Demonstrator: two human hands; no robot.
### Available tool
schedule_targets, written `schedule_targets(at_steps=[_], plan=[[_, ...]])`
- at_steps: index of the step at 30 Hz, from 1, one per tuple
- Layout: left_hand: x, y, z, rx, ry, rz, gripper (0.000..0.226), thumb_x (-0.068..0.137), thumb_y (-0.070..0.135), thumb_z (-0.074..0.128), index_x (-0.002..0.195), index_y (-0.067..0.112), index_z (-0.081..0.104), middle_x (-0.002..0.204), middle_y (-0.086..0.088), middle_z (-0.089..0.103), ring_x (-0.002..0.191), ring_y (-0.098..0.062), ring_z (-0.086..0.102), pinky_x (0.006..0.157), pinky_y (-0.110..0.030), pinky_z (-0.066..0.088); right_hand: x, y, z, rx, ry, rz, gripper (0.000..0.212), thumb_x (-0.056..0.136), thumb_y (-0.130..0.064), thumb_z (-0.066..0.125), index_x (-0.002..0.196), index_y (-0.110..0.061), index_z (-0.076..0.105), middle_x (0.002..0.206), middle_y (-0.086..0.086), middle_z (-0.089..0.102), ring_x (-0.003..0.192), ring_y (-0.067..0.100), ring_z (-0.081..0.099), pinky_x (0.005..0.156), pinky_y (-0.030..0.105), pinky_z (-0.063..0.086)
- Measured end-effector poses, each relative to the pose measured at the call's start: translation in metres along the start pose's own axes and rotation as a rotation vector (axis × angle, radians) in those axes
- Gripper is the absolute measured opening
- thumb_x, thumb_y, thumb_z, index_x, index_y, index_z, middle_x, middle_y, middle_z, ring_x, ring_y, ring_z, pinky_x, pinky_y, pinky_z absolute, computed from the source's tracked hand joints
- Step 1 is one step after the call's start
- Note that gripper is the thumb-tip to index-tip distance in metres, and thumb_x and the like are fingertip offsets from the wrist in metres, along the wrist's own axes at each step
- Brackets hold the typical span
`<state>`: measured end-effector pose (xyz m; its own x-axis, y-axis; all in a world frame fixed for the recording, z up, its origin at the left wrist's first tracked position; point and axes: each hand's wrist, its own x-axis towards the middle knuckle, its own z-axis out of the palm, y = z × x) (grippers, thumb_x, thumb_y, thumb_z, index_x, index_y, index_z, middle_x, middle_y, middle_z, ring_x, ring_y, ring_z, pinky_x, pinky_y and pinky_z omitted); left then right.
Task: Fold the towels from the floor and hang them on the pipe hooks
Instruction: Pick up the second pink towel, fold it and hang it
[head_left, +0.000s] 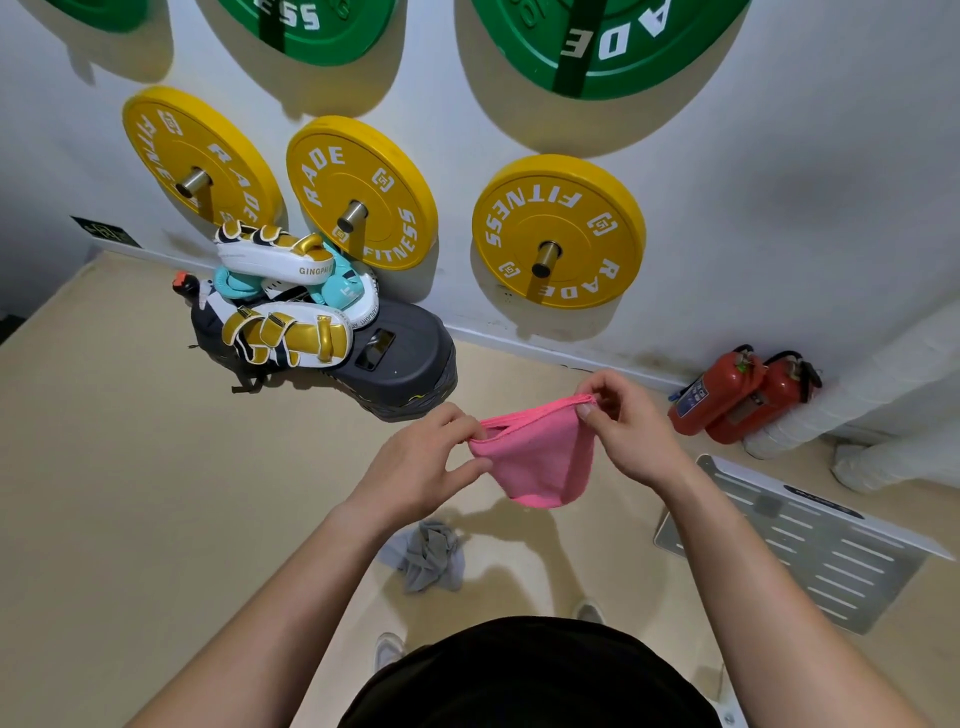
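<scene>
A: First item?
B: Pink towel (540, 460), doubled over, held in the air above the floor (130, 467), near centre. Left grip (415, 467) pinches its 9 o'clock corner; right grip (631, 431) pinches its 1 o'clock corner, fingers curled on the hem.
A: Second?
B: Grey towel (428, 556), crumpled on the floor, at 7 o'clock of the pink one, untouched.
A: Surroundings?
B: Yellow weight plates (558, 231) on wall pegs, 12 o'clock. Boxing pads (288, 332) heaped on a dark base (410, 364), 10 o'clock. Two red fire extinguishers (727, 395), 3 o'clock. White slotted panel (810, 545) on the floor, 4 o'clock.
</scene>
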<state>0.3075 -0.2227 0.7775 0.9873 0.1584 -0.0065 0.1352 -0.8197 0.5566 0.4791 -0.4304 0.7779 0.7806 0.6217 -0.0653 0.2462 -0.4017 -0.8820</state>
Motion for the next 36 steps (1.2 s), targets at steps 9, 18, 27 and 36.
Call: schedule_targets(at_steps=[9, 18, 27, 36], plan=[[0.006, 0.028, -0.01, -0.173, 0.181, -0.07, 0.024, 0.091, 0.029, 0.067, 0.095, 0.033, 0.044, 0.086, 0.016, 0.057, 0.079, -0.003, 0.054, 0.068, -0.024, 0.043, -0.005, -0.009, 0.012, -0.031, 0.01, 0.07, 0.014, 0.092, -0.009, 0.058, 0.086, -0.022, 0.058, 0.075, -0.007, 0.057, 0.066, 0.008, 0.049, 0.062, 0.023, 0.038], [0.017, 0.037, -0.024, -0.618, 0.326, -0.235, 0.037, 0.082, 0.007, 0.076, 0.111, 0.025, 0.059, 0.082, 0.007, 0.075, 0.082, -0.008, 0.07, 0.079, -0.029, 0.053, -0.004, -0.022, -0.011, 0.025, -0.087, 0.01, 0.027, 0.087, -0.005, 0.06, 0.092, -0.031, 0.059, 0.075, 0.002, 0.059, 0.07, 0.018, 0.053, 0.069, 0.038, 0.045], [0.029, 0.059, -0.029, -0.635, 0.274, -0.097, 0.018, 0.077, 0.007, 0.08, 0.086, 0.022, 0.074, 0.087, 0.008, 0.071, 0.083, -0.013, 0.067, 0.072, -0.025, 0.051, 0.012, -0.084, -0.006, -0.323, -0.419, -0.194, 0.032, 0.071, -0.043, 0.082, 0.098, -0.036, 0.066, 0.111, -0.012, 0.058, 0.105, 0.006, 0.052, 0.092, 0.03, 0.045], [0.02, 0.039, -0.014, -1.042, 0.257, -0.205, 0.023, 0.089, -0.004, 0.064, 0.11, 0.004, 0.061, 0.092, 0.005, 0.075, 0.09, -0.003, 0.069, 0.077, -0.015, 0.051, 0.026, -0.122, -0.002, -0.423, -0.463, -0.379, 0.011, 0.084, -0.032, 0.075, 0.08, -0.032, 0.065, 0.071, -0.009, 0.063, 0.069, 0.009, 0.055, 0.063, 0.033, 0.042]])
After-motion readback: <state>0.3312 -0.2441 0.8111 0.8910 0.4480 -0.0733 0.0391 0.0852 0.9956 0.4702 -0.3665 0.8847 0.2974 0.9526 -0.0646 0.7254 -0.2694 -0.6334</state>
